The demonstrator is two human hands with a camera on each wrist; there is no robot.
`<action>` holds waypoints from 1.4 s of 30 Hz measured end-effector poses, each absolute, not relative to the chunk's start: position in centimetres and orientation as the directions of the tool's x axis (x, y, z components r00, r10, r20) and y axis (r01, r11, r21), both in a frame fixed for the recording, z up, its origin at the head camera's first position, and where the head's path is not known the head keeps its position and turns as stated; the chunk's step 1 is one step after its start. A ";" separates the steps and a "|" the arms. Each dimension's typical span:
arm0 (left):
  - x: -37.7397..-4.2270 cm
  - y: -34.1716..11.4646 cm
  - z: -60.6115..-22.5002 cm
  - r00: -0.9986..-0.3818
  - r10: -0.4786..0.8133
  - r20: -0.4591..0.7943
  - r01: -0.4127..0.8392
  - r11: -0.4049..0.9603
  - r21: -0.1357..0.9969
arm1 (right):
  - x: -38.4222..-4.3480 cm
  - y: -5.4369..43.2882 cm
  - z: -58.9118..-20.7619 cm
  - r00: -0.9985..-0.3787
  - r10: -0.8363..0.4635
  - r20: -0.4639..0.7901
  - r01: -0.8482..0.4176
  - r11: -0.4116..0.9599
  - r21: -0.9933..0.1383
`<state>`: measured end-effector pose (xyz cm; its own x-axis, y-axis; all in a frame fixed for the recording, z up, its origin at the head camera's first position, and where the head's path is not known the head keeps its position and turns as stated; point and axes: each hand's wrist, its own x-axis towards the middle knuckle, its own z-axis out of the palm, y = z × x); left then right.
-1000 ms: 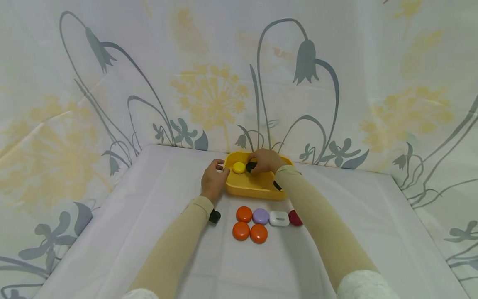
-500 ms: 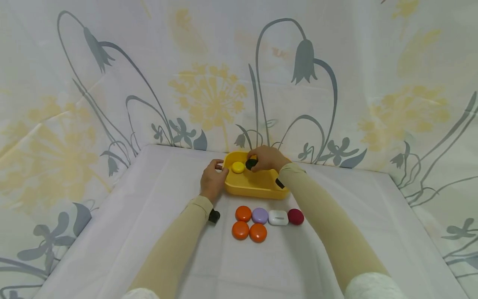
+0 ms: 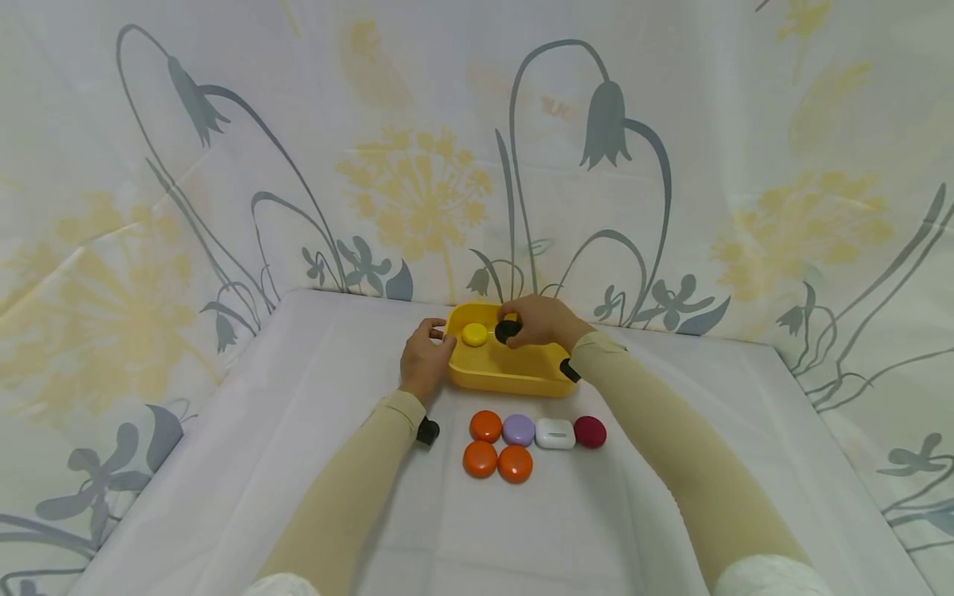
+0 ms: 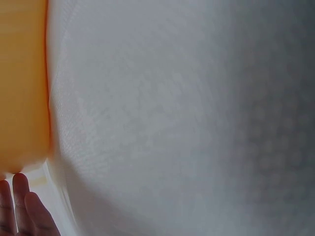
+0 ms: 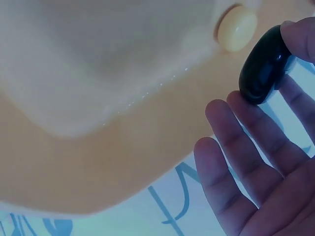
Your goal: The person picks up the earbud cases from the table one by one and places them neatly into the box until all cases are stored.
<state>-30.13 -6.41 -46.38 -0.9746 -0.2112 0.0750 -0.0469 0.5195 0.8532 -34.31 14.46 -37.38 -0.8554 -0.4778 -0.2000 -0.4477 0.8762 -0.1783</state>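
Observation:
In the head view, a yellow tray [image 3: 514, 385] stands at the back of the table. A round yellow piece [image 3: 474, 334] lies in its left part. My right hand [image 3: 547, 320] is over the tray, pinching a glossy black rounded piece [image 5: 266, 64] between thumb and fingers, apart from the yellow piece. In the right wrist view, the other fingers [image 5: 241, 147] are spread loosely. My left hand [image 3: 425, 360] rests at the tray's left side, its straight fingers [image 4: 22, 201] touching the outer wall in the left wrist view.
Before the tray lie several smooth pieces: orange ones [image 3: 480, 459], a lilac one [image 3: 519, 430], a white rounded rectangle [image 3: 555, 434] and a dark red one [image 3: 590, 432]. White cloth [image 3: 335, 348] covers the table; flower-patterned fabric [image 3: 425, 149] hangs behind.
My right hand has shifted slightly to the right with the black piece, away from the yellow piece. Its forearm has moved right, uncovering the dark red piece. My left hand stays by the tray.

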 end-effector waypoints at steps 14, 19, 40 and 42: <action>-30.3 -6.4 -46.3 -0.974 -0.217 0.069 -0.054 0.518 0.853 | -32.7 16.1 -37.0 -0.854 -0.493 -0.167 -0.477 0.869 -0.131; -30.2 -6.5 -46.3 -0.973 -0.222 0.070 -0.057 0.517 0.854 | -32.1 16.7 -36.8 -0.859 -0.485 -0.166 -0.463 0.873 -0.153; -30.2 -6.4 -46.5 -0.973 -0.211 0.089 -0.036 0.524 0.851 | -28.4 18.2 -36.1 -0.872 -0.473 -0.125 -0.436 0.868 -0.239; -30.2 -6.4 -46.5 -0.974 -0.209 0.091 -0.034 0.526 0.850 | -28.0 18.3 -36.0 -0.870 -0.479 -0.115 -0.443 0.863 -0.243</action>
